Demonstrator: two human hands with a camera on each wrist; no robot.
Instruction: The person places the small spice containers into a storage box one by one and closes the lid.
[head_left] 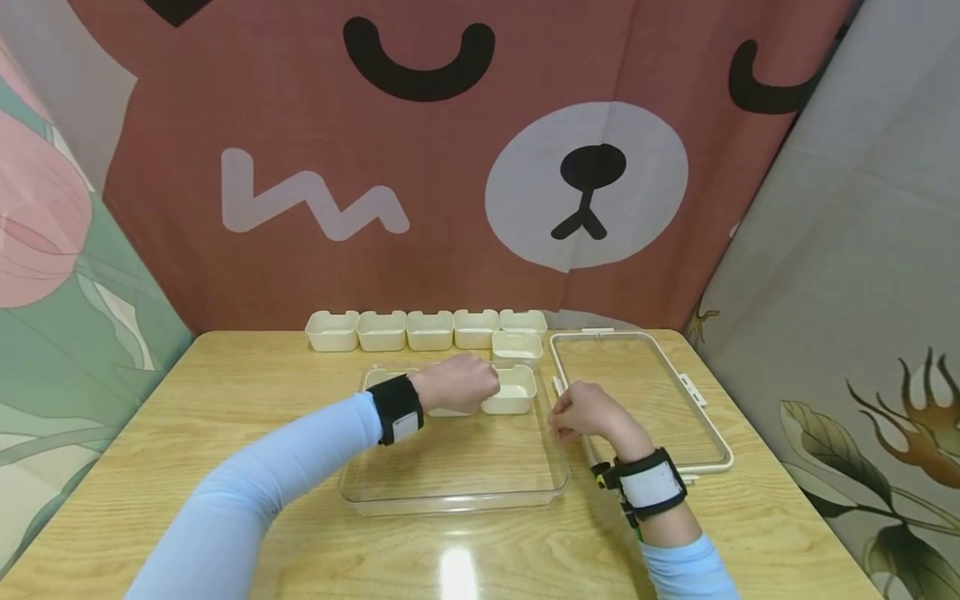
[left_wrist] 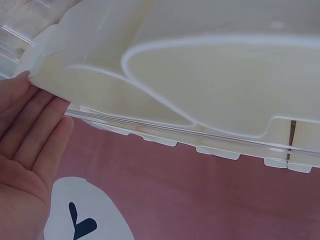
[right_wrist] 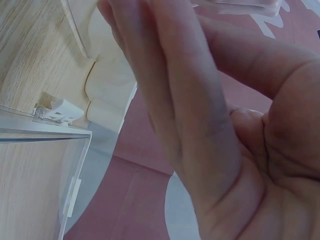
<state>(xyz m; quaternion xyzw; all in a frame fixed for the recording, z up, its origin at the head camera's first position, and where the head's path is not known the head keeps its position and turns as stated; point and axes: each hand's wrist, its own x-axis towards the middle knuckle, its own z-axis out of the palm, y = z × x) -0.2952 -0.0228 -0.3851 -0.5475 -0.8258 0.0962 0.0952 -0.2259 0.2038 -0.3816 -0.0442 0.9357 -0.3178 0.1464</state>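
Observation:
My left hand (head_left: 459, 383) is over the back of a clear shallow tray (head_left: 450, 504), where cream-coloured small bins stand in a row. Its thumb and fingers pinch the edge of a cream bin (left_wrist: 55, 75) in the left wrist view. The head view puts that bin (head_left: 512, 392) at the right end of the row; the hand partly hides those to its left. My right hand (head_left: 588, 412) hovers between the tray's right side and a white-framed clear lid (head_left: 708, 412). Nothing shows in its loosely bent fingers (right_wrist: 192, 100).
Behind the tray, several matching bins (head_left: 382, 332) line up along the table's back edge. One more bin (head_left: 517, 345) stands in front of that row's right end. A curtain with a bear face (head_left: 450, 275) hangs behind the wooden table (head_left: 247, 400).

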